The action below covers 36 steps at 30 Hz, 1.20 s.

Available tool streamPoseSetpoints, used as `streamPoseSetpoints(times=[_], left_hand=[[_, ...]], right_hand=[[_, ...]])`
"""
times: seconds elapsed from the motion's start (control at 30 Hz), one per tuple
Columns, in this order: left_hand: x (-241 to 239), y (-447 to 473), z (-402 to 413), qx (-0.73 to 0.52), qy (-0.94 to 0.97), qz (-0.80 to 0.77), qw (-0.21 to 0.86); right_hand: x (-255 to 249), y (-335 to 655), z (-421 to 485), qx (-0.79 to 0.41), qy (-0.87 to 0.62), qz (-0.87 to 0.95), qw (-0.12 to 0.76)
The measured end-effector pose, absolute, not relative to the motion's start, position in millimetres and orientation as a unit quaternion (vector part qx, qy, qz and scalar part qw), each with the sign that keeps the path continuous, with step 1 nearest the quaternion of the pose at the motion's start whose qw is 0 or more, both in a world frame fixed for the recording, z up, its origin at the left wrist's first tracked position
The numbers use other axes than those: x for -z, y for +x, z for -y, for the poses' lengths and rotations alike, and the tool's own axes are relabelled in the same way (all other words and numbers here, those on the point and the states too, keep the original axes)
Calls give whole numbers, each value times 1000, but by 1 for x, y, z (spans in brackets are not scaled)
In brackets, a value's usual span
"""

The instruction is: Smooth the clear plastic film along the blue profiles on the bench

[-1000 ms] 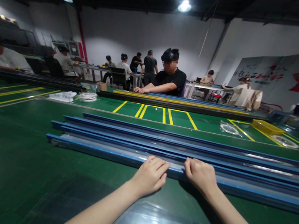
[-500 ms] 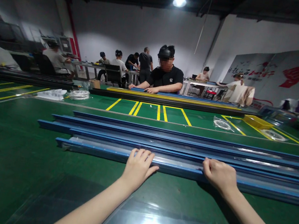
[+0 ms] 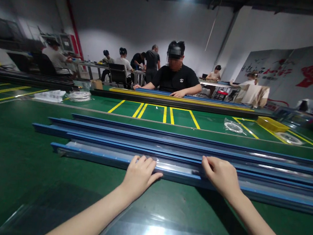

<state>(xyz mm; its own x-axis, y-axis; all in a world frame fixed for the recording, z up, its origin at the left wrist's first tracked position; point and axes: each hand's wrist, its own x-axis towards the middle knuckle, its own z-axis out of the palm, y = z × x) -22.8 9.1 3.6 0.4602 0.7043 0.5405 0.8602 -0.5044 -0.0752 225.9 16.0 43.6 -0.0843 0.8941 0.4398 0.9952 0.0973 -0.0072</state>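
Front channel: We are seeing a long, blue, U-shaped channel (image 3: 92,155) lying beneath both hands on the green tabletop (image 3: 4,173), stretching out past them to left and right.
Weight and stiffness: We are judging it stiff and fairly light for its size, though its reach is probably making it awkward to swing; we are not telling metal from plastic.
Surface: The walls are looking smooth, so we are expecting some slip under bare fingers, and scuffing sooner than breakage.
Best hold: We are favouring the upright walls, with the hands set well apart to balance the length.
Left hand: The left hand (image 3: 139,176) is draping its fingers over the near wall, thumb spreading aside, without a visible tight grip.
Right hand: The right hand (image 3: 222,176) is curling its fingers above the channel; we are not able to tell whether it is pinching anything.
Looks: Bright blue rims are edging a paler, glossy trough, its end showing left of the left hand.
Beyond the hands: More blue channels (image 3: 45,129) are running alongside.
Nearer than the hands: A clear plastic sheet (image 3: 116,229) is catching a lamp's glare.
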Motion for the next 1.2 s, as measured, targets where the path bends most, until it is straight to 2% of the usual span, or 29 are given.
streamPoseSetpoints(times=[0.37,0.83,1.2], left_hand=[[-5,-23,-9,217,-839,469,169],[-6,-23,-8,216,-840,469,168],[-6,-23,-8,208,-841,465,184]], right_hand=[[-26,222,-18,168,-582,778,165],[-31,218,-16,129,-594,785,118],[-31,218,-16,125,-597,784,116]])
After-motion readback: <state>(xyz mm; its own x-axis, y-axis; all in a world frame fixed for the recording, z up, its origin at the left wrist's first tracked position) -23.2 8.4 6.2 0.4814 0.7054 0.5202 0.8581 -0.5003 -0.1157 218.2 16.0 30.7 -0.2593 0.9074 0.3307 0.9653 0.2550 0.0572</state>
